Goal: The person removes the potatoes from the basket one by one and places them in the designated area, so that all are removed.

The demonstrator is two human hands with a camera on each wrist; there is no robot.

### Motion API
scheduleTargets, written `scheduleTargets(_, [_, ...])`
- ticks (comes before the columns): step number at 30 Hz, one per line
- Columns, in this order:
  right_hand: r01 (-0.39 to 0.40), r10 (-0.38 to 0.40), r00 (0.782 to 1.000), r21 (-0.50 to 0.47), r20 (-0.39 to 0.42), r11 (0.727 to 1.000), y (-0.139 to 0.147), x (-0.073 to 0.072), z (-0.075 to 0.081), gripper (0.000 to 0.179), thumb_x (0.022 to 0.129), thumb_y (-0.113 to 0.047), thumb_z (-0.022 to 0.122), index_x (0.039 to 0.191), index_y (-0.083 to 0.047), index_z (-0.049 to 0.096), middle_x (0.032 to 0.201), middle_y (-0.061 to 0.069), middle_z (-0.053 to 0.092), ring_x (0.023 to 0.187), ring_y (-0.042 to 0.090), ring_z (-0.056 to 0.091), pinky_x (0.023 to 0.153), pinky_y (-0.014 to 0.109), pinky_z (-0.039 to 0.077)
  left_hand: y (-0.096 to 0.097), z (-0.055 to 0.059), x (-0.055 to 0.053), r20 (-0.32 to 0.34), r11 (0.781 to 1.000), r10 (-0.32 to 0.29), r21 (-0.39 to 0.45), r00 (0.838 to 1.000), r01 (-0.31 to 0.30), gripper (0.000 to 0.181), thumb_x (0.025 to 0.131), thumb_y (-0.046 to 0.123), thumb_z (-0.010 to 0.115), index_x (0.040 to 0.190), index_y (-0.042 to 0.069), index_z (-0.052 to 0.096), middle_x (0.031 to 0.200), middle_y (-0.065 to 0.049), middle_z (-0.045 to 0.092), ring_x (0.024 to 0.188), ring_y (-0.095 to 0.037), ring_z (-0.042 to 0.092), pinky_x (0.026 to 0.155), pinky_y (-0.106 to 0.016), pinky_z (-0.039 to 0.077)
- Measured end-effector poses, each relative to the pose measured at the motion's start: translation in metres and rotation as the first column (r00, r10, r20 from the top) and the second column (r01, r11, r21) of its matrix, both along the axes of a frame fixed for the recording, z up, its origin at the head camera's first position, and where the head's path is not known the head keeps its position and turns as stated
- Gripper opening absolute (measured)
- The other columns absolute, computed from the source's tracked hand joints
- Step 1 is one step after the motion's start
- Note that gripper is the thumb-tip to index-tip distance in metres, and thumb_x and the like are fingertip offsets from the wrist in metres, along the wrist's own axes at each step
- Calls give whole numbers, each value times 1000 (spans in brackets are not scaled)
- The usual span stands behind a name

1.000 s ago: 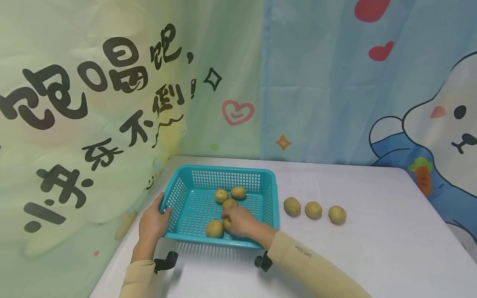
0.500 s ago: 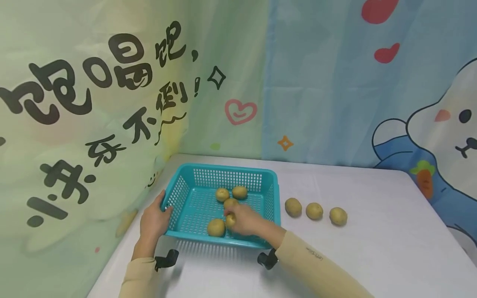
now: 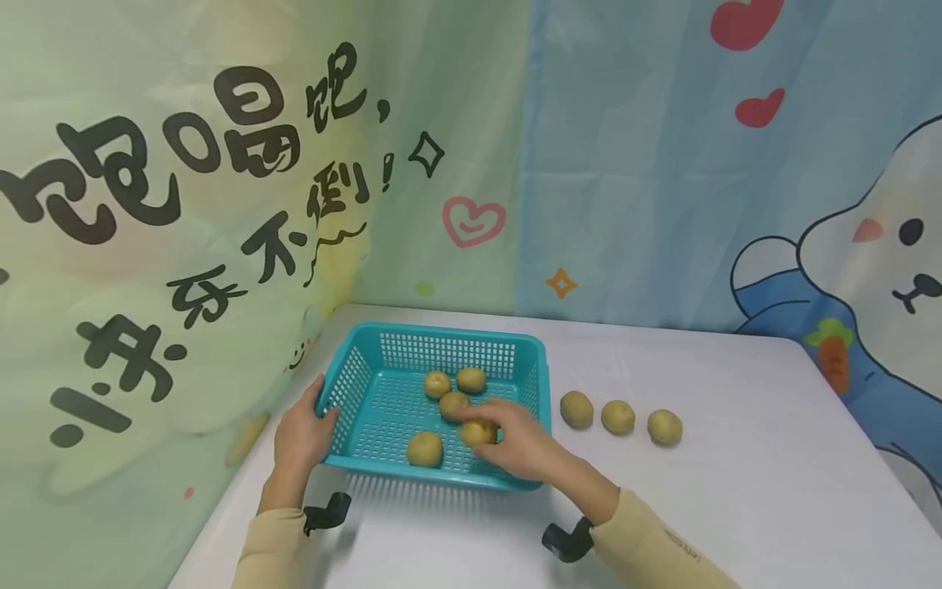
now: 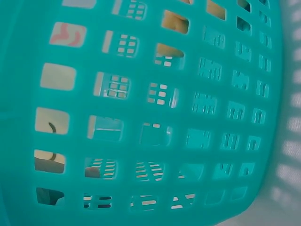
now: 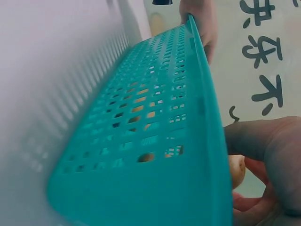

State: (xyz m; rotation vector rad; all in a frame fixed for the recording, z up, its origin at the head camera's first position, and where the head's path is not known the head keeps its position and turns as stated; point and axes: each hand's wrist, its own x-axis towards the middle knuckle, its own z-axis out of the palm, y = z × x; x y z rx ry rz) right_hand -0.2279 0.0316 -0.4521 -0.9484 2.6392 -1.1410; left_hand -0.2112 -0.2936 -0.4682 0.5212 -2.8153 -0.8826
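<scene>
Inside the teal basket (image 3: 390, 409), at four o'clock, we see the right hand (image 3: 522, 440) pinching a potato (image 3: 476, 433) between thumb and fingers; at nine, the left hand (image 3: 302, 435) grips the basket. A loosened pinch, we judge, could drop it against the neighbouring potato (image 3: 453, 406).

The basket (image 3: 390, 401), turquoise with perforated walls, sits open side up, its left end gripped by the left hand (image 3: 300, 438). The right hand (image 3: 518, 439) holds a yellowish potato (image 3: 477, 433); four loose potatoes (image 3: 425, 449) lie inside, and three outer potatoes (image 3: 617, 417) form a row to the right.
</scene>
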Motion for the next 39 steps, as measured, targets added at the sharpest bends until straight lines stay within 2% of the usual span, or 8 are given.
scheduleTargets(3, [36,-35,999,-43,23,998,7,4,-5,45,82,-6,76,125,-16,66,121,1,64,97,14,55,80,37,48,0,-1,1,7,1000,4,7,1000,-4,63,97,17,55,153,6,29,146,-28,42,115,-44,54,88,-56,43])
scheduleTargets(7, [94,-89,995,-118,52,989,14,11,-8,47,80,-4,77,123,-19,66,124,0,62,107,19,58,85,40,50,0,-2,3,10,1000,9,11,1000,-9,63,97,17,55,153,6,29,147,-27,41,117,-44,53,89,-56,43])
scheduleTargets(10, [122,-109,991,-191,74,974,21,15,-9,50,79,-1,78,123,-21,66,126,0,61,111,24,59,82,33,53,1,-3,4,11,1000,11,12,1000,-12,63,97,16,56,153,5,29,147,-27,41,115,-44,54,88,-55,44])
scheduleTargets(14, [174,-136,982,-335,135,926,31,21,-14,53,78,3,77,123,-20,65,130,2,59,115,28,57,77,25,54,0,-3,4,8,1000,9,6,1000,-9,63,97,16,56,153,5,29,146,-28,42,112,-43,56,85,-54,45])
scheduleTargets(20, [230,-146,969,-501,201,835,47,35,-21,51,81,1,75,127,-16,61,135,7,54,119,35,55,76,29,55,0,-2,1,-7,1000,0,3,1000,0,63,97,18,55,153,6,29,146,-28,42,111,-43,56,84,-54,45])
scheduleTargets(25, [287,-168,949,-514,266,808,63,41,-22,53,82,0,75,131,-9,58,142,13,49,121,41,53,82,28,54,1,-2,1,2,1000,2,9,1000,-2,64,97,17,55,154,6,28,147,-28,41,116,-44,54,88,-56,44])
scheduleTargets(32, [422,-235,888,-497,395,759,89,45,-28,58,83,-5,76,136,-6,53,140,13,48,119,28,58,84,26,52,1,-2,1,13,1000,1,10,1000,-1,64,97,18,55,154,6,28,147,-28,41,117,-44,54,89,-56,43])
scheduleTargets(39, [518,-378,849,-438,370,735,105,47,-49,57,83,-1,74,136,-3,52,145,16,44,120,37,56,82,20,51,1,-2,-2,2,1000,9,13,1000,-9,64,97,18,55,154,7,28,148,-26,41,112,-42,55,86,-53,44])
